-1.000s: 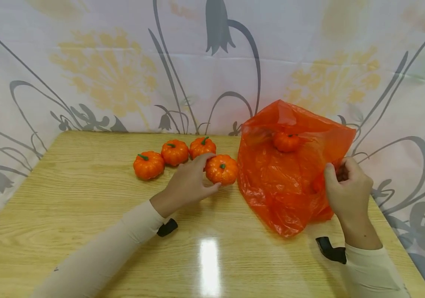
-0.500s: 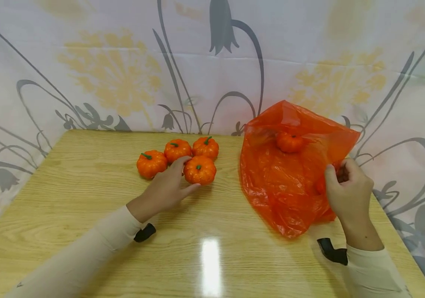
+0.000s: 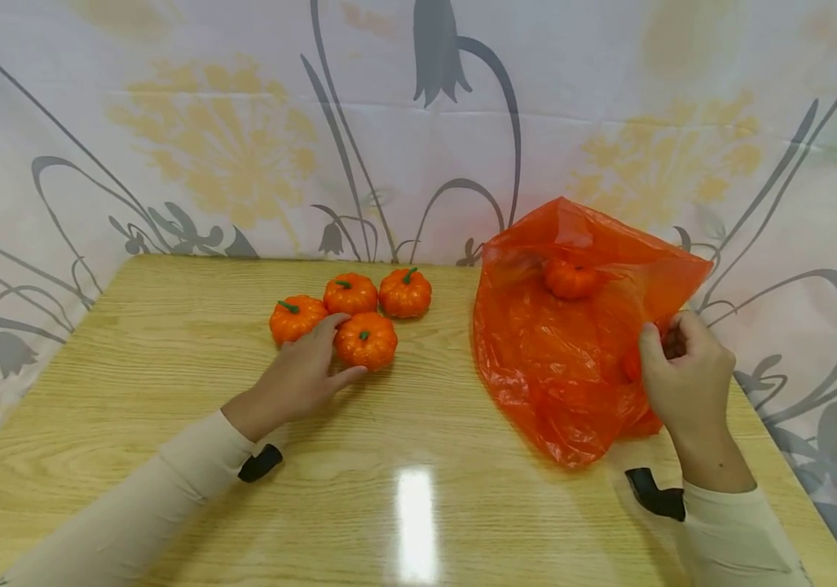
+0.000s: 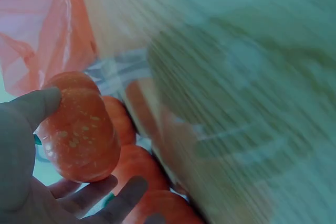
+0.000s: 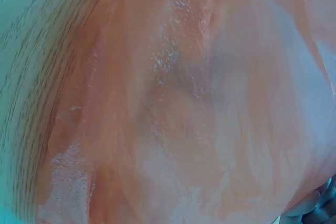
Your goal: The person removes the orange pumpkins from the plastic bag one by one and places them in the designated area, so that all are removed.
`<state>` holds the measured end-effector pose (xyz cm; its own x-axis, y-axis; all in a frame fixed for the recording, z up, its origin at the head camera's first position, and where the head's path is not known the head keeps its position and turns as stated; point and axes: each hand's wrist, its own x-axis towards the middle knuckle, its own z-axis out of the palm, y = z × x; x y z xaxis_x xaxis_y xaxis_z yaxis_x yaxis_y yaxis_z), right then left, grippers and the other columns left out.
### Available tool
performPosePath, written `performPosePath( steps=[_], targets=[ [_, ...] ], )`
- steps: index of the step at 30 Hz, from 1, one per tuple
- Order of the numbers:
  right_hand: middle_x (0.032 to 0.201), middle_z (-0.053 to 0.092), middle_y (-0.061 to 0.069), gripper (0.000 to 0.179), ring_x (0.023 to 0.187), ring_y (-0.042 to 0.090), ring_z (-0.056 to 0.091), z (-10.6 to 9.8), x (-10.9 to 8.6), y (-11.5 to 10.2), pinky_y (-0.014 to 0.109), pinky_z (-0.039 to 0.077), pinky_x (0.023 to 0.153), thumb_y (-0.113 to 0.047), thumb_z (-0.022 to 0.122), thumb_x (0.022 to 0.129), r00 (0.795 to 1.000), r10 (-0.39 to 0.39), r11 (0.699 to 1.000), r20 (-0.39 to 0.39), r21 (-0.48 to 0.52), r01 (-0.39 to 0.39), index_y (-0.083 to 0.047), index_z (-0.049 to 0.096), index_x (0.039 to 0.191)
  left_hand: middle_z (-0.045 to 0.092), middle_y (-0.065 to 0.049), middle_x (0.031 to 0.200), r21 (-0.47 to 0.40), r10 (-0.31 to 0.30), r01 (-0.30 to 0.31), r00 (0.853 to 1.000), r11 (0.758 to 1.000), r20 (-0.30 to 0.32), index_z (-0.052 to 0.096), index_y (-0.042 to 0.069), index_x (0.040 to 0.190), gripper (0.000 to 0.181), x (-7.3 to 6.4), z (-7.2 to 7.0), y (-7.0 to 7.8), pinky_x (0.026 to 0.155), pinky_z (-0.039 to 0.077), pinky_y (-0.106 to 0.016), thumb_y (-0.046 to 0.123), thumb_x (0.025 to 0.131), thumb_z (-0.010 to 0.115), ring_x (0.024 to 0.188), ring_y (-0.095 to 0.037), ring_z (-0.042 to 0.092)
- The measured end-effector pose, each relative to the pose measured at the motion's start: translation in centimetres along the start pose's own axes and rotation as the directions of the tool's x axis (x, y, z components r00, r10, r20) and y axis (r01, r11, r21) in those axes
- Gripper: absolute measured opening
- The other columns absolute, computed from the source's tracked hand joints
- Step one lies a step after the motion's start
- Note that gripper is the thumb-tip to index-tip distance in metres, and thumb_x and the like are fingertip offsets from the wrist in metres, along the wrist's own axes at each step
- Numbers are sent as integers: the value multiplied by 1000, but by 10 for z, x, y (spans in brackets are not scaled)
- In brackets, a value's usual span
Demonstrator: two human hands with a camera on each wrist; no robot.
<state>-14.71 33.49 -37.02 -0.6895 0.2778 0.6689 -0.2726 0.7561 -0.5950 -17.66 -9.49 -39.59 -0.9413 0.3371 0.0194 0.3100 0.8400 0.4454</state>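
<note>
Between the thumb and fingers of my left hand [image 3: 293, 379] is a small orange toy pumpkin [image 3: 368, 342] with a green stem. In the left wrist view the thumb presses one side of this pumpkin [image 4: 81, 135] and the fingers lie below it. Just behind it on the table stand three similar pumpkins, at left [image 3: 297, 316], middle [image 3: 350, 292] and right [image 3: 406, 292]. My right hand [image 3: 688, 387] pinches the right edge of a thin red plastic bag [image 3: 543, 350], whose mouth gapes toward me. One pumpkin [image 3: 570, 279] shows inside the bag. Red film [image 5: 210, 119] fills most of the right wrist view.
Everything stands on a light wood-grain table [image 3: 462, 489], with a bright reflection near its front. A flower-printed cloth [image 3: 242, 122] hangs right behind the table's back edge. A black camera mount [image 3: 260, 463] juts from the left wrist, another [image 3: 654, 493] from the right.
My left hand has carried the pumpkin leftward, from close beside the bag to in front of the other pumpkins. The right hand and the bag have hardly moved.
</note>
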Motion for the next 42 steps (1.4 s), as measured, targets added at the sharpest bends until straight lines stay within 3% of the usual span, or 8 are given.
performPosePath(
  steps=[20,27,34,42],
  targets=[
    [66,45,-23,16,58,-14,40,0,0,-1,4,33,57,-7,62,87,1000,-23,1000,14,0,23,3,58,75,50,-25,146,-15,-21,21,999,1000,36,30,0,149,79,14,-3,-28,109,31,-70,38,92,70,138,-40,47],
    [66,46,-24,16,57,-13,41,-1,0,-2,3,34,57,-8,62,87,999,-12,1000,32,-2,12,3,58,76,48,-25,148,-37,-37,40,997,999,62,27,0,151,81,21,-3,-37,112,35,-64,38,93,69,137,-40,47],
    [66,45,-22,16,57,-13,40,-2,0,-2,4,33,57,-7,62,86,1000,-24,1000,19,2,24,3,57,75,42,-27,152,-35,-25,28,997,999,76,23,-1,155,84,22,-5,-34,115,34,-58,36,94,68,140,-44,42],
    [64,45,-23,16,55,-12,39,-2,1,-6,4,33,55,-7,62,87,1000,-12,1000,24,17,12,3,58,75,32,-26,159,12,-54,53,995,998,81,14,2,159,90,15,-6,-25,116,31,-59,38,95,66,144,-47,35]
  ],
)
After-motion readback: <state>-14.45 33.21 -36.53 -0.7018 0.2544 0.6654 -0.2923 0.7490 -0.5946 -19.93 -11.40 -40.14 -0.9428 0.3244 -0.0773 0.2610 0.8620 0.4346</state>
